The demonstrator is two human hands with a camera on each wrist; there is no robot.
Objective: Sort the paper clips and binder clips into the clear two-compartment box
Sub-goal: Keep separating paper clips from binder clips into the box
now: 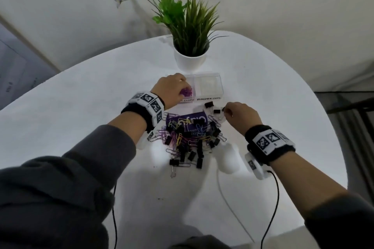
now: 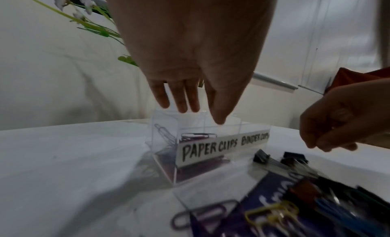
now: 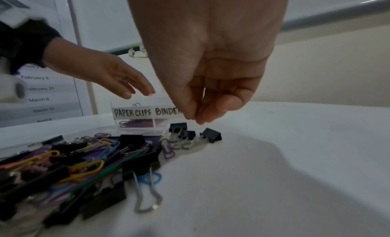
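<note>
The clear two-compartment box [image 1: 210, 76] stands before the plant, labelled PAPER CLIPS on the left and BINDER CLIPS on the right. Purple paper clips [image 1: 186, 92] lie in the left compartment; the right one looks bare. My left hand [image 1: 174, 87] hovers over the left compartment with straight fingers [image 2: 181, 103] and holds nothing. My right hand [image 1: 227, 110] hangs just above three black binder clips [image 3: 187, 133] in front of the box. Its fingertips [image 3: 202, 118] are drawn together against the thumb, and nothing shows between them. A mixed pile of clips [image 1: 188, 137] lies nearer to me.
The pile partly covers a purple card packet [image 1: 188, 121]. A potted plant [image 1: 190, 60] stands right behind the box. Black cables [image 1: 271, 208] run from both wrists toward the table's near edge. The white round table [image 1: 81, 107] drops off on every side.
</note>
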